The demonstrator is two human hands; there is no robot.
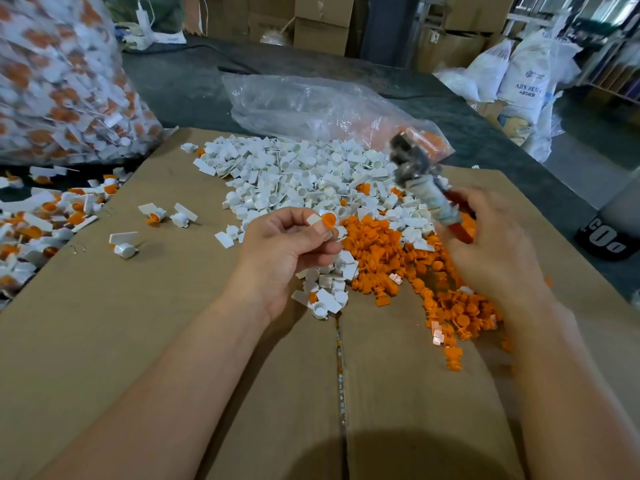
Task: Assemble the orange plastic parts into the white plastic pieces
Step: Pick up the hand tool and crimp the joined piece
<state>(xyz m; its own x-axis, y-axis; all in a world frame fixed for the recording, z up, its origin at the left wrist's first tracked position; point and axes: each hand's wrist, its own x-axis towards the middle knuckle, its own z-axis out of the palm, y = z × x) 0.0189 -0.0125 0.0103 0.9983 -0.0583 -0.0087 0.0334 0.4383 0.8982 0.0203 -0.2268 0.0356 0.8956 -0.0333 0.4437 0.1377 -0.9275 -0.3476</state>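
Note:
My left hand (287,247) pinches a white plastic piece (316,221) with an orange part (328,220) seated in it, held above the cardboard. In my right hand (491,244) is a red-handled tool (429,188) whose grey metal head is raised and blurred over the piles. A heap of loose white pieces (304,174) lies on the cardboard ahead of my hands. Loose orange parts (398,258) are piled just right of my left hand and trail toward me.
The work surface is a flattened cardboard box (138,323). Three joined pieces (156,216) lie left of the heap, and many more are scattered at the far left (41,216). A big clear bag of joined pieces (62,81) stands back left; a slack clear bag (311,105) lies behind the heap.

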